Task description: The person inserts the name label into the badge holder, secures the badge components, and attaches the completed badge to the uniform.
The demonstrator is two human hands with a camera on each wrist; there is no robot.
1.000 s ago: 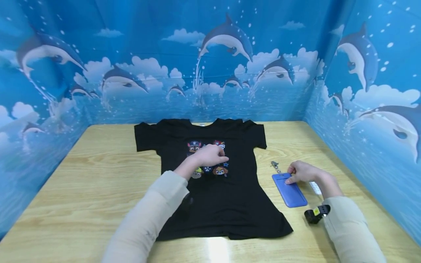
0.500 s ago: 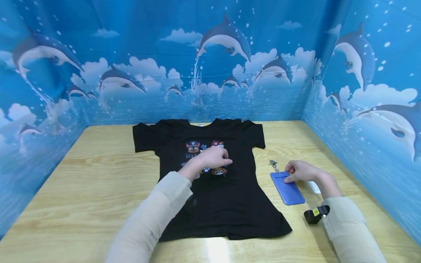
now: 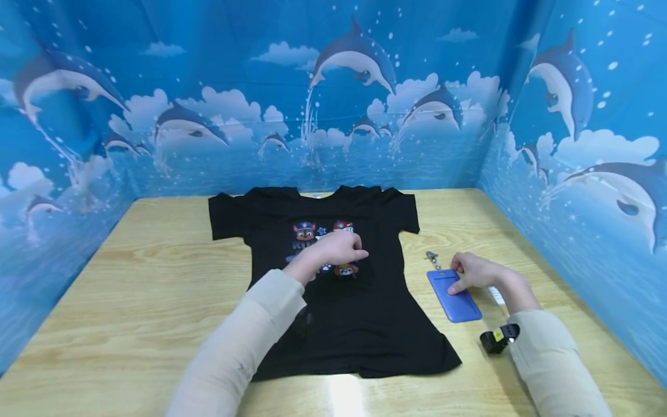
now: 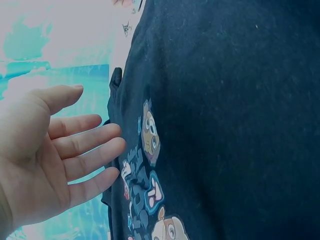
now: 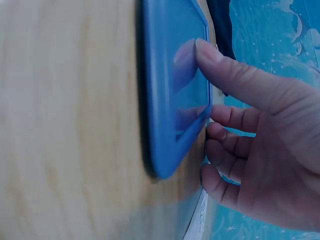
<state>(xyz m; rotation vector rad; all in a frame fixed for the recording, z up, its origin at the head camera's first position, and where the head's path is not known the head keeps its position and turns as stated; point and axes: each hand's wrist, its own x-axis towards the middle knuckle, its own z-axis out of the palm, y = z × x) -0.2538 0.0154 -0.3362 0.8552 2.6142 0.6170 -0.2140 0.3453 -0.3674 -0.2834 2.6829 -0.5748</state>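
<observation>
A black short-sleeved T-shirt (image 3: 354, 324) lies spread on the wooden table, with cartoon dog heads printed on its chest. Over that print is my left hand (image 3: 336, 249); in the left wrist view its fingers are loosely bent and hold nothing. To the right of the shirt lies a blue badge holder (image 3: 458, 304) with a metal clip (image 3: 432, 258) at its top end. My right hand (image 3: 476, 271) pinches the holder's right edge, thumb on its face and index finger at the side. In the right wrist view the other fingers curl beside it.
A white printed strip (image 3: 497, 295) lies partly hidden under the right wrist. Blue dolphin-patterned curtains (image 3: 292, 156) stand along the back and both sides of the table (image 3: 146, 289). A black camera (image 3: 495, 340) is strapped to the right wrist.
The badge holder has shifted slightly away and to the left under the right hand. The left hand has moved a little to the right over the print. The head view has shifted slightly.
</observation>
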